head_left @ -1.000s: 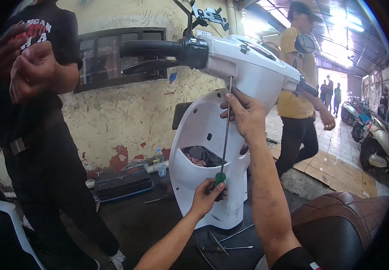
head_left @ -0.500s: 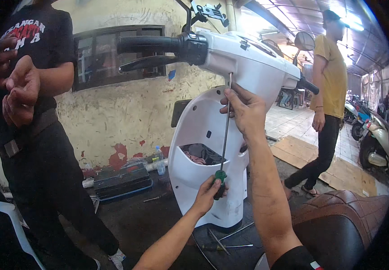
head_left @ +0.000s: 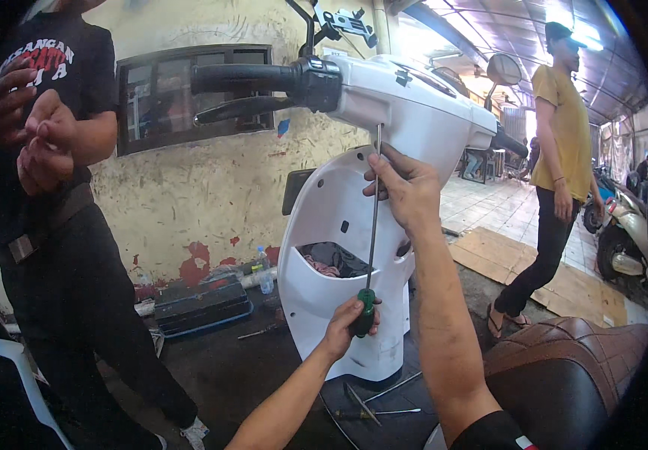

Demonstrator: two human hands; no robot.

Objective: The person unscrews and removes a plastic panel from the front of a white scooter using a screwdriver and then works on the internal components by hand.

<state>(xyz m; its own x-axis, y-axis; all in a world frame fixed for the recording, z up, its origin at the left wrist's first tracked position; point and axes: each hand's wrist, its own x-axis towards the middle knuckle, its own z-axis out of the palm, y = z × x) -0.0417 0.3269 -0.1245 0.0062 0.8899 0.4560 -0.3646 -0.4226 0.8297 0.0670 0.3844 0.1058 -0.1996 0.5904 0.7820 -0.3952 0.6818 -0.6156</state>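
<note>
A long screwdriver (head_left: 373, 225) with a green handle stands nearly upright, its tip at a recess under the white handlebar cover (head_left: 410, 105) of a scooter. My left hand (head_left: 346, 324) is closed on the green handle. My right hand (head_left: 402, 184) pinches the metal shaft just below the tip, thumb against it. Behind my hands is the white front panel (head_left: 305, 315), with dark and pinkish items (head_left: 335, 259) in its pocket. Several tools (head_left: 369, 412) lie on the dark floor below the panel.
A person in black (head_left: 54, 210) stands close at left, hands raised. A person in yellow (head_left: 560, 127) walks at right. A brown quilted seat (head_left: 556, 352) fills the lower right. A toolbox (head_left: 196, 307) and bottle (head_left: 267, 270) lie by the wall; parked scooters (head_left: 624, 247) line the right.
The person in yellow has moved right, away from the scooter's mirror. The hands of the person in black have shifted slightly. My two hands stay on the screwdriver in much the same place.
</note>
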